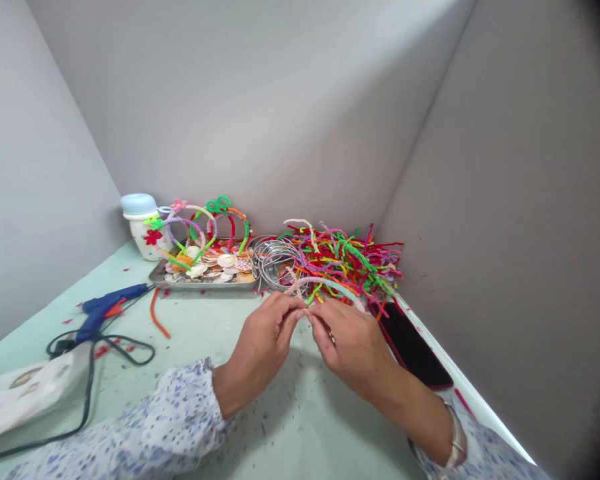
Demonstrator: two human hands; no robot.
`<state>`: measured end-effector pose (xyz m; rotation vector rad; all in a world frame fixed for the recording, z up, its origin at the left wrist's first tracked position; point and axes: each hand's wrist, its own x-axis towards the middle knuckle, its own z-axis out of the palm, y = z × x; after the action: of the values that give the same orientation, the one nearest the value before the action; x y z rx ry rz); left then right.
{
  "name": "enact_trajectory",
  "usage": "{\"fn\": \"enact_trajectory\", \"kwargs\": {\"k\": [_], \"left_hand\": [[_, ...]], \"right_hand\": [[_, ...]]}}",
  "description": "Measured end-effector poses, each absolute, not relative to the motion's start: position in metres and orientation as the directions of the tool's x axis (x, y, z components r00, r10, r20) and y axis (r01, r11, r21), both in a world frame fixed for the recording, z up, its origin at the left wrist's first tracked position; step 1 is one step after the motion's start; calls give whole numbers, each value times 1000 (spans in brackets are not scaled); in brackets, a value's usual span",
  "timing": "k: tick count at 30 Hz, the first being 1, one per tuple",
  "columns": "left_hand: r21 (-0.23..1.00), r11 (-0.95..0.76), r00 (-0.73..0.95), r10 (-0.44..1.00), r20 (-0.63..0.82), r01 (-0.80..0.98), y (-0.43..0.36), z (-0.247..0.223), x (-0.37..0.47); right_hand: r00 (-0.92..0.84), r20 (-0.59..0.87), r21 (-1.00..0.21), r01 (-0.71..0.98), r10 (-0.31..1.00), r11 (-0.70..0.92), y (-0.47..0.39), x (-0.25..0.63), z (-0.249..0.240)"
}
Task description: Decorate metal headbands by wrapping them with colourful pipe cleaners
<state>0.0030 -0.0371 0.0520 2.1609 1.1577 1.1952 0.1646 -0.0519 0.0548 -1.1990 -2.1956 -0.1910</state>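
Observation:
My left hand (266,335) and my right hand (356,339) meet in front of me, fingertips closed in a pinch. Between them is a pale pink pipe cleaner (296,283), its end sticking up above the fingers. A curved headband (330,283) covered in fuzzy white, mint and pink arches just beyond my knuckles. Its near ends are hidden behind my hands. Behind it lie a coil of silver wire (275,261) and a heap of multicoloured pipe cleaners (355,257).
A metal tray (205,285) holds round patches, with finished fuzzy headbands (230,220) standing in it. Behind is a white bottle (143,230) with a blue lid. A blue glue gun (100,312) and its cord lie left, an orange pipe cleaner (156,315) nearby. Right is a dark phone (417,347).

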Motion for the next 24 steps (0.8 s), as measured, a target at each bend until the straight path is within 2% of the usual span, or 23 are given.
{"fn": "enact_trajectory", "kwargs": {"k": [12,19,24], "left_hand": [[670,-515,277,856,437,536,-38,52,4],[677,-534,309,845,436,505,-38,51,4],[692,-531,320,847,424,489,-37,51,4]], "right_hand": [[-408,580,-151,797,705,585,-52,166,53],[-366,579,-277,752,728,598,-53,165,57],[-363,559,-279,765,746,581,-52,165,57]]}}
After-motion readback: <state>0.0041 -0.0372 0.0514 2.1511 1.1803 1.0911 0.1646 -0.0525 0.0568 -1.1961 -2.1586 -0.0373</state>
